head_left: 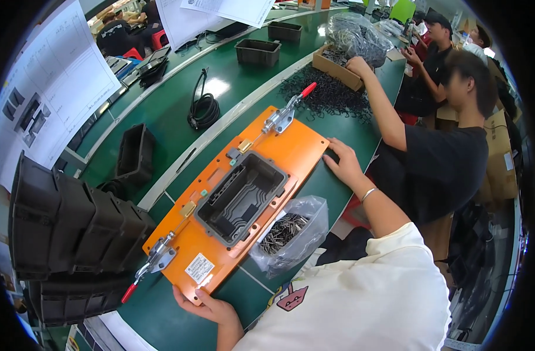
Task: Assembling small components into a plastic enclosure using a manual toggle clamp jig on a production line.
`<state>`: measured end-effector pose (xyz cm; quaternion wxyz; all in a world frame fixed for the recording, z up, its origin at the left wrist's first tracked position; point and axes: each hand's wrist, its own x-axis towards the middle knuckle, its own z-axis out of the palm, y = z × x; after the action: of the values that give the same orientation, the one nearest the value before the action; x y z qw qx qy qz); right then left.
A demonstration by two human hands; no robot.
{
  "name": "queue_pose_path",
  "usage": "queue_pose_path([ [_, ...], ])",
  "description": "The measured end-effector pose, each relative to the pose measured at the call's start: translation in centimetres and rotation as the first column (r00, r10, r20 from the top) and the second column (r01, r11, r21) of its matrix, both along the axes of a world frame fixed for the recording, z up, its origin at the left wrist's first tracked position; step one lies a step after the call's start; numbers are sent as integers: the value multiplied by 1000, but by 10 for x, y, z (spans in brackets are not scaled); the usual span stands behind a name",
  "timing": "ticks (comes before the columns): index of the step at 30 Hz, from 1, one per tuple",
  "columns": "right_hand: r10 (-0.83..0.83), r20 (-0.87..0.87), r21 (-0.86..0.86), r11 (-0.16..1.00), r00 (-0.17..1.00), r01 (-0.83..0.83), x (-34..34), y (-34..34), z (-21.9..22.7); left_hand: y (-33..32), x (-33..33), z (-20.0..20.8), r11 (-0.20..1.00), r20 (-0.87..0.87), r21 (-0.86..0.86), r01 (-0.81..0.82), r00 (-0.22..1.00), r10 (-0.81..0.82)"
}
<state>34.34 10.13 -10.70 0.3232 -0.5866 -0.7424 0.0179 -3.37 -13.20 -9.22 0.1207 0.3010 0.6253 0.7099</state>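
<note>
An orange fixture plate (188, 251) lies at a slant on the bench in front of me. My left hand (212, 310) grips its near-left corner, thumb on top and fingers at the edge. At the far-right corner, my right hand (345, 164) holds the plate's edge. A dark grey open box (220, 219) sits in the middle of the plate, its hollow facing up. Toggle clamps with red handles stand at both ends, the near clamp (159, 257) and the far clamp (282, 117). Against the plate's near side rests a clear plastic bag (314, 216) of small metal pins (282, 234).
Stacked dark boxes (74, 228) stand at the left, with a single box (134, 153) beyond. A coiled black cable (204, 111) lies on the green bench. At the right, a co-worker's hand (358, 65) reaches into a cardboard box (340, 67) beside scattered black clips (320, 93).
</note>
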Motion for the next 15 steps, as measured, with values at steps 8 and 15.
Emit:
queue_pose_path([
  [8, -15, -4, 11, 1000, 1000, 15, -2, 1, -4, -2, -7, -2, 995, 57, 19, 95, 994, -96],
  [15, -11, -14, -21, 1000, 1000, 11, -4, 0, -3, 1, -2, -2, 998, 30, 53, 12, 999, -14],
])
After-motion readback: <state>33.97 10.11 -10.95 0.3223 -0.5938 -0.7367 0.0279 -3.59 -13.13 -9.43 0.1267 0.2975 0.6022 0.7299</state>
